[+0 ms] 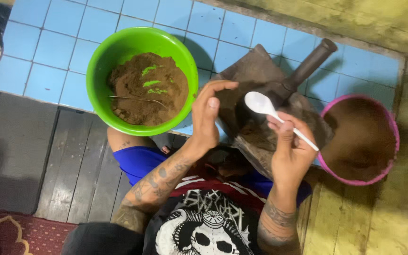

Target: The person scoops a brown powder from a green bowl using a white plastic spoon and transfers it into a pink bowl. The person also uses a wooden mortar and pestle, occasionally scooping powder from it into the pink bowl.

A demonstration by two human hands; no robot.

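right hand (290, 153): holds one white spoon (272, 113), its bowl empty | left hand (208, 115): curled narrow over one dark scoop (279, 89); holds nothing I can see | near: one green bowl (100, 71) of brown dirt; one pink bowl (393, 127) | floor: blue tiles (53, 42)

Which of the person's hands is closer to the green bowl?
Left. The left hand sits right beside the green bowl, near its rim. The right hand is farther off, holding a white spoon near the pink bowl.
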